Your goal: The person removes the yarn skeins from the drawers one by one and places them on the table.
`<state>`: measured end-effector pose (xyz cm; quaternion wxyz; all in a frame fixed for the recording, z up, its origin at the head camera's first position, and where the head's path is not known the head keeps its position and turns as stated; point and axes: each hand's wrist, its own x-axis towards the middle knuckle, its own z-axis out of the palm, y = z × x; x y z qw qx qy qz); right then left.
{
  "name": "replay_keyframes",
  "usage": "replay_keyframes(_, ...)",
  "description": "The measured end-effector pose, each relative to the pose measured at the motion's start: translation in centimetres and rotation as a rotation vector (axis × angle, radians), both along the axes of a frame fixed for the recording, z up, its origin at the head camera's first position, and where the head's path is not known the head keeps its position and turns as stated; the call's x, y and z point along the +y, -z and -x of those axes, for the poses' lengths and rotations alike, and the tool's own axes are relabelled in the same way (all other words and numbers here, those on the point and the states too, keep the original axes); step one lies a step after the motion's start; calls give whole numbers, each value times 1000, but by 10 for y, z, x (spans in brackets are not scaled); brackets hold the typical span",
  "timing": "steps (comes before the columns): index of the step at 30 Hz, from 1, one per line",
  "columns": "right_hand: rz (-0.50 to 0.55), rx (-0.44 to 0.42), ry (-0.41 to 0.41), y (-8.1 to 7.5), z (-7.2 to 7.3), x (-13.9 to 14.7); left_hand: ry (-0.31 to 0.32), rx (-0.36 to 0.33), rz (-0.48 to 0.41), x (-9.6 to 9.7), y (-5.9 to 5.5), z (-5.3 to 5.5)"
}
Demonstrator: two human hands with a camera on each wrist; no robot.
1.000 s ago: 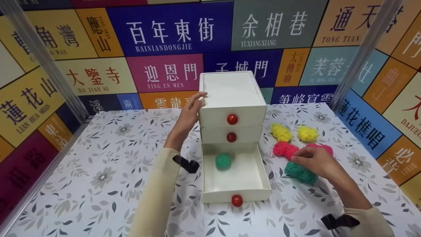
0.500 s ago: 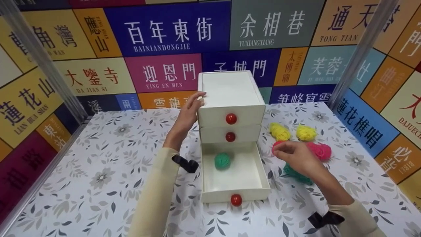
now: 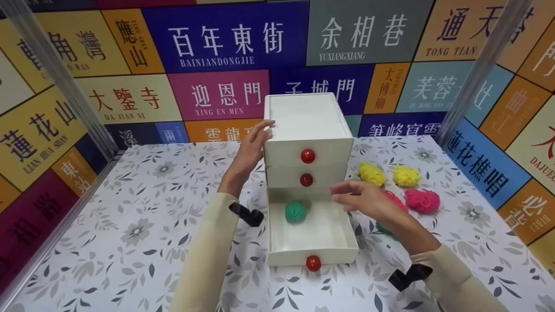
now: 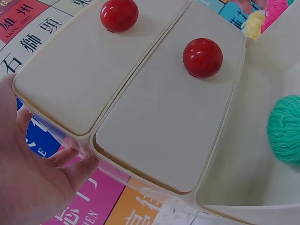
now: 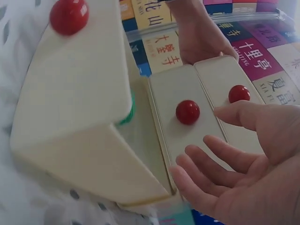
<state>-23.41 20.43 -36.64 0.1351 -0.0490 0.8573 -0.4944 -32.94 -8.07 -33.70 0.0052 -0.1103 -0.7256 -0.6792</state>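
A white three-drawer cabinet (image 3: 308, 117) with red knobs stands on the table, its bottom drawer (image 3: 312, 255) pulled out. In that drawer lies a green ball of yarn (image 3: 295, 212). My left hand (image 3: 249, 149) rests against the cabinet's upper left side, fingertips at the top edge; the left wrist view shows its fingers spread along the side wall. My right hand (image 3: 368, 199) hovers by the open drawer's right wall, fingers apart and relaxed, with nothing held; in the right wrist view it is in front of the upper two drawer fronts (image 5: 176, 93).
Right of the cabinet lie two yellow yarn bundles (image 3: 406, 175) and a pink yarn bundle (image 3: 422, 200). A red-pink bundle (image 3: 395, 200) and a green bundle are partly hidden behind my right hand. Patterned sign panels (image 3: 225, 39) enclose the flowered tabletop (image 3: 130, 242).
My right hand has moved left from above the yarn bundles to the open drawer's right side, uncovering the pink bundle. My left hand stays on the cabinet.
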Motion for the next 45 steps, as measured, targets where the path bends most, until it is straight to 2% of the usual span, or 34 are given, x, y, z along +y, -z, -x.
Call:
replay_keyframes(3, 80, -100, -21, 1, 5, -5, 1, -3, -3, 0, 0, 0)
replay_keyframes(11, 223, -234, -84, 4, 15, -22, -2, -2, 5, -1, -2, 1)
replay_keyframes(18, 218, -348, -96, 10, 24, -36, -6, -2, 1, -1, -2, 1)
replay_keyframes(24, 235, -428, -43, 18, 32, -49, -2, -3, -13, 0, -1, 0)
replay_keyframes(33, 230, -495, 7, 25, 41, -60, -17, -7, 7, 3, -3, 1)
replay_keyframes(45, 174, -526, 2, 31, 49, -75, -31, 0, 20, 3, -1, 0)
